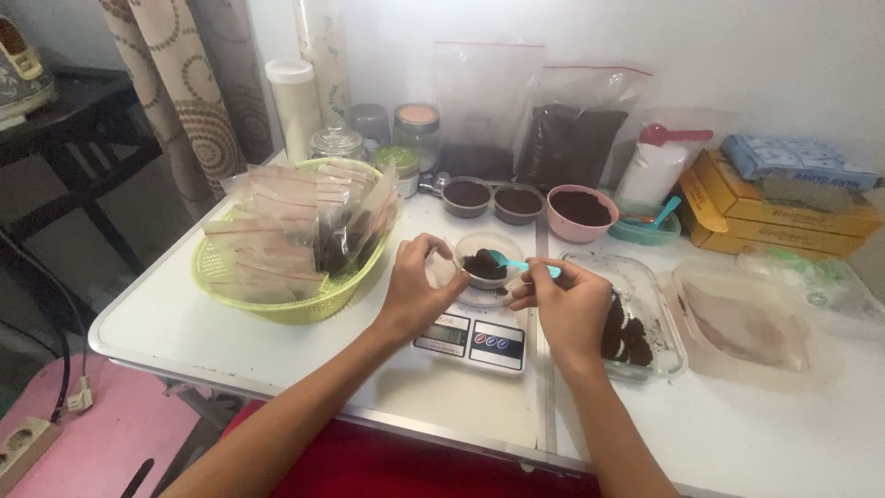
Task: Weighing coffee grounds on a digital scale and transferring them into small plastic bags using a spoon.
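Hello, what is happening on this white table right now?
A person is portioning dark brown powder. The right hand holds a small teal plastic spoon over a small clear plastic cup standing on a white digital kitchen scale. The left hand steadies the cup. A clear rectangular tray of the same powder lies beside the right hand.

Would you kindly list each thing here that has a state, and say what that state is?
Left hand: grip closed on the small clear cup's rim.
Right hand: grip closed on the teal spoon.
Small clear cup: on the scale, part filled with dark powder.
Teal spoon: tip in the cup.
Scale: display too small to tell.
Clear tray: open, holds dark powder.
Pink bowl: filled with dark powder.
Green basket: full of sealed packets.
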